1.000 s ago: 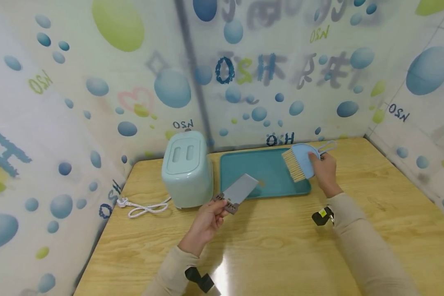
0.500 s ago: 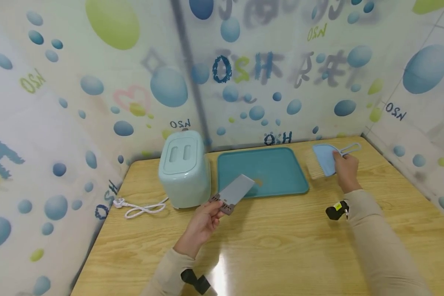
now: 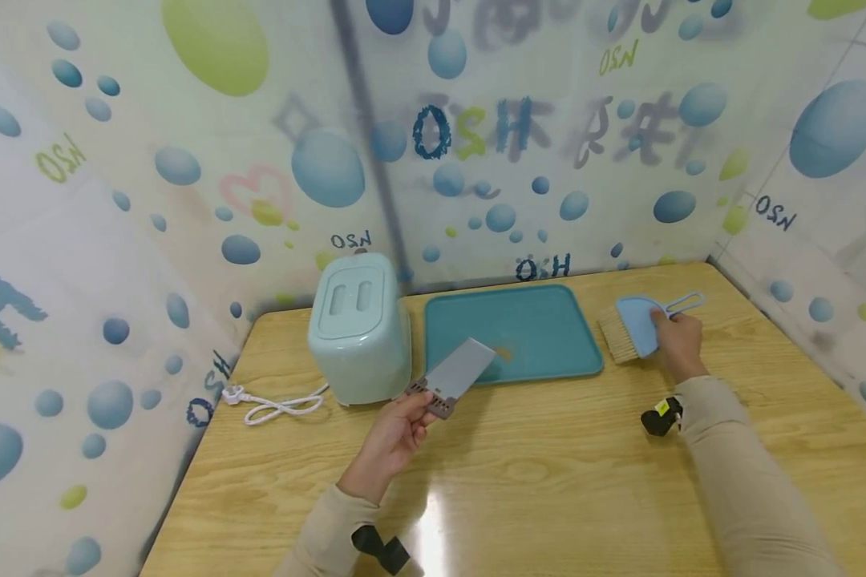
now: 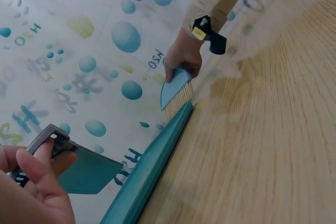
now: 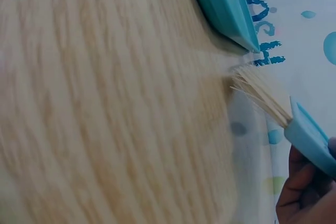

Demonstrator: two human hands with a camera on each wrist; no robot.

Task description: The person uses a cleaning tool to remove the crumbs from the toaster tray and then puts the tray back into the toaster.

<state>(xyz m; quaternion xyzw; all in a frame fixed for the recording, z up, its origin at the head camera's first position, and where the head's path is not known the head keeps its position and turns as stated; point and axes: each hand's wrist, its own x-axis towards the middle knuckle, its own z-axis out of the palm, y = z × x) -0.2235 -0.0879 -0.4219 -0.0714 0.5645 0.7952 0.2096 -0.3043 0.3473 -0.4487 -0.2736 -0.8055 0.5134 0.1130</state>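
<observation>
My left hand [image 3: 388,439] pinches the slotted brown-grey end of a toaster crumb tray [image 3: 463,369]. Its flat metal plate tilts up over the front edge of a teal serving tray [image 3: 541,320]. A small patch of brownish crumbs [image 3: 503,353] lies on the serving tray beside the plate's tip. At the right, my right hand [image 3: 680,343] holds a light-blue hand brush [image 3: 641,324] by its head, thumb on top, with the looped handle sticking out behind. Its pale bristles [image 5: 262,94] point toward the tray's right end, their tips close to the tabletop.
A pale mint toaster [image 3: 364,344] with its slots covered stands left of the serving tray. Its white cord [image 3: 281,407] lies coiled on the wooden table [image 3: 548,481]. Walls of printed sheeting [image 3: 548,144] close in the back and sides.
The brush has moved right, from over the serving tray to the table beside it, then come down slightly toward me. My left hand and the crumb tray have hardly moved.
</observation>
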